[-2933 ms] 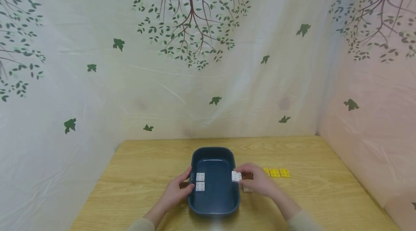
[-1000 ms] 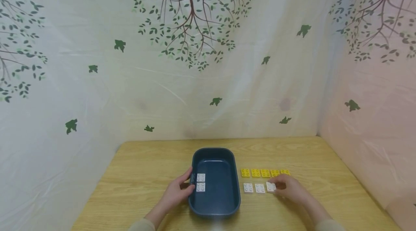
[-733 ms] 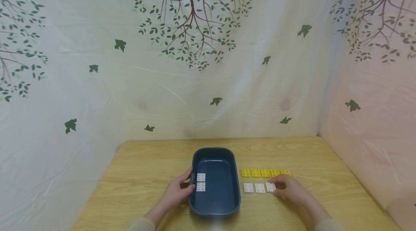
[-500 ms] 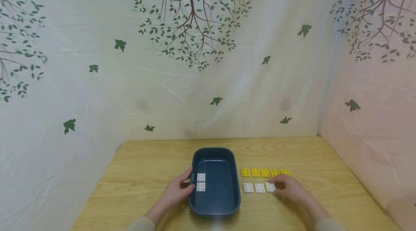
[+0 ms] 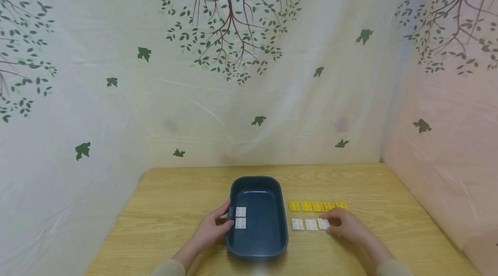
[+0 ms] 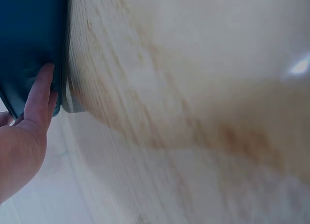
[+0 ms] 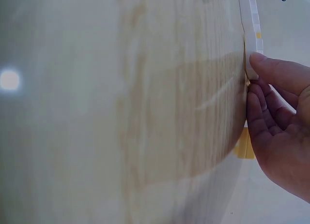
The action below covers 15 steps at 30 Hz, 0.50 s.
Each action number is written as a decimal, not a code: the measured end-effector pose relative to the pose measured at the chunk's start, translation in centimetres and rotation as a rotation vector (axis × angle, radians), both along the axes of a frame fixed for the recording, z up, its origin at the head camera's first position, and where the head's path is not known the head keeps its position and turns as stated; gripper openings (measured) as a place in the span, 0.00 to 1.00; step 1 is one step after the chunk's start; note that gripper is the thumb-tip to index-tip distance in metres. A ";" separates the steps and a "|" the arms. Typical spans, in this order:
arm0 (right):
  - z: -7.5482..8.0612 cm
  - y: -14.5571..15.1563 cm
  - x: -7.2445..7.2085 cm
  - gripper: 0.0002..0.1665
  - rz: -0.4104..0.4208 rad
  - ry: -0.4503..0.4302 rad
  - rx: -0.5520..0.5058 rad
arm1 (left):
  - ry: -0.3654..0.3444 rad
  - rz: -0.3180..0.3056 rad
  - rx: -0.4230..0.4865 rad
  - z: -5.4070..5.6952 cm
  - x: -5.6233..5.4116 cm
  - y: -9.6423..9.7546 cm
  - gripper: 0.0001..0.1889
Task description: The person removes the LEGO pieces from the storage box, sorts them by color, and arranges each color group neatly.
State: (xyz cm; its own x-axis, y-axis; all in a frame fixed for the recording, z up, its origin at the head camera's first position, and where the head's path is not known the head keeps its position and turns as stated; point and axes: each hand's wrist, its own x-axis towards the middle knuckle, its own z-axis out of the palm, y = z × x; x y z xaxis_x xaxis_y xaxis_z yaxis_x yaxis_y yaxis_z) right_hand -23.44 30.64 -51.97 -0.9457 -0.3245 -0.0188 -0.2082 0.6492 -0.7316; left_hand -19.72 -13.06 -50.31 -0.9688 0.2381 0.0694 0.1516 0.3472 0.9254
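Observation:
In the head view, my left hand (image 5: 210,227) holds the left side of a dark blue tray (image 5: 266,241), thumb at the rim. The left wrist view shows its fingers along the outer wall of the tray (image 6: 34,30). Two white toy bricks (image 5: 240,217) lie inside, one behind the other, by that side. To the tray's right, my right hand (image 5: 347,223) pinches a white toy brick (image 5: 322,223) at the end of a row with two other white bricks (image 5: 304,224). In the right wrist view, thumb and fingers of my right hand (image 7: 283,108) grip the brick's end.
Behind the white row, several yellow toy bricks (image 5: 311,206) form another row; my right hand partly covers its right end. Everything rests on a wooden table (image 5: 175,189). A pale curtain (image 5: 194,116) printed with trees stands behind and at the sides.
My right hand has carried a white brick from the tray's right rim to the right end of the white row, then shifted it slightly left. My left hand has stayed on the tray.

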 end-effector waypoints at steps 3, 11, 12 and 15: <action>0.0 0.0 0.0 0.19 0.002 0.001 -0.002 | -0.011 0.002 -0.017 0.0 0.0 0.0 0.35; -0.2 0.2 0.0 0.19 0.032 0.028 0.000 | -0.010 -0.004 -0.045 -0.2 -0.2 -0.2 0.35; -0.3 0.2 0.0 0.19 0.035 0.030 0.000 | -0.007 -0.004 -0.044 -0.1 -0.2 -0.2 0.35; -0.3 0.2 -0.1 0.19 0.039 0.030 -0.007 | 0.002 -0.008 -0.043 -0.2 -0.3 -0.2 0.35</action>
State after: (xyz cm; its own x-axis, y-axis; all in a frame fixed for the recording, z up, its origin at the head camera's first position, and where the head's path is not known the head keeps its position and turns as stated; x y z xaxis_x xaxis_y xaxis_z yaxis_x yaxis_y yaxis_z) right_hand -23.52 30.89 -52.28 -0.9323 -0.3614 0.0121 -0.2557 0.6352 -0.7288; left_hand -20.03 -13.28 -50.52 -0.9668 0.2484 0.0605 0.1560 0.3857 0.9094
